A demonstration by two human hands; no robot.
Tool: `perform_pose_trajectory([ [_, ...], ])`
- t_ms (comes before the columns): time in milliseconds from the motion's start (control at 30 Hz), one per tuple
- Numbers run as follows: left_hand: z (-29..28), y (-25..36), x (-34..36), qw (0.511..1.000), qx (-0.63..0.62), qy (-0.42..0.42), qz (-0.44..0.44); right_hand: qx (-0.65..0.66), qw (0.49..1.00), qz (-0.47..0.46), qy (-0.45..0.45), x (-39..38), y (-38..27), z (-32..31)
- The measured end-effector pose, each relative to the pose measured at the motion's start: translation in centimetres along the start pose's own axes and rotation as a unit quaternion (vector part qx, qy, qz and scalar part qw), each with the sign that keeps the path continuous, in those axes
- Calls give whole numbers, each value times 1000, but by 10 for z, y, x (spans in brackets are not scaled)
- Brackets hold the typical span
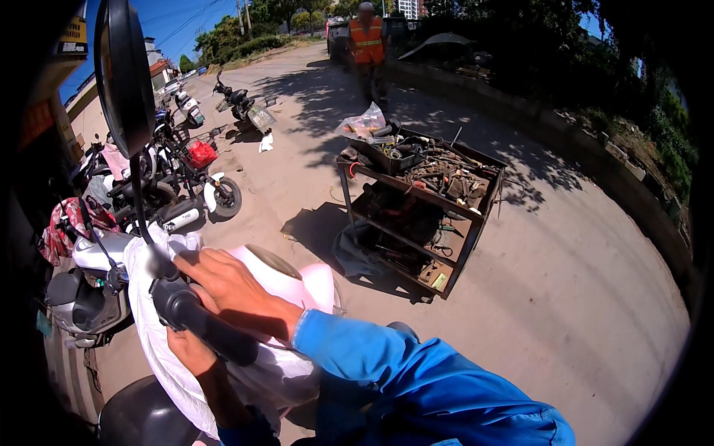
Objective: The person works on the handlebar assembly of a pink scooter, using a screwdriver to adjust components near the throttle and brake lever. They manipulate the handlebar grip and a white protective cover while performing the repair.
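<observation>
A black handlebar grip (216, 331) of a pink scooter (320, 286) slants across the lower left. Beyond it, my right hand (234, 290) reaches from the blue sleeve, fingers bent and close together at the brake-lever housing (171, 297), beside the foot of a mirror stem (139, 197). What its fingertips hold is hidden. A black mirror (123, 74) tops this stem. Below the grip, my left hand (192, 353) comes up against the housing; its fingers are mostly covered. White cloth (152, 327) hangs around the handlebar and under both hands.
A metal cart (465, 260) with tools and loose parts stands on the pavement ahead to the right. Several parked scooters (160, 178) line the left side. A person in an orange vest (367, 44) is at the back. A low wall (550, 123) edges the right.
</observation>
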State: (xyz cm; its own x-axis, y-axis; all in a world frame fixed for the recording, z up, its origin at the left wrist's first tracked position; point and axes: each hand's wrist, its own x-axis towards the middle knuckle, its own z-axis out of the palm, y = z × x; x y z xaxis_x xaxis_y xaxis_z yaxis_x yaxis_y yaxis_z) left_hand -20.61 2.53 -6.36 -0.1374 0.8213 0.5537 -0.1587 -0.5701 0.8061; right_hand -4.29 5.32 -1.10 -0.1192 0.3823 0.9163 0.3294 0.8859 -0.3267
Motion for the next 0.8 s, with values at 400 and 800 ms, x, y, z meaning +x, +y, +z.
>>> perform_pose_trajectory([
  [400, 19, 38, -13, 988, -53, 140, -29, -23, 998, -23, 44, 1, 4, 11],
  [800, 17, 69, -20, 981, -49, 128, -137, -39, 998, -31, 32, 3, 5, 3],
])
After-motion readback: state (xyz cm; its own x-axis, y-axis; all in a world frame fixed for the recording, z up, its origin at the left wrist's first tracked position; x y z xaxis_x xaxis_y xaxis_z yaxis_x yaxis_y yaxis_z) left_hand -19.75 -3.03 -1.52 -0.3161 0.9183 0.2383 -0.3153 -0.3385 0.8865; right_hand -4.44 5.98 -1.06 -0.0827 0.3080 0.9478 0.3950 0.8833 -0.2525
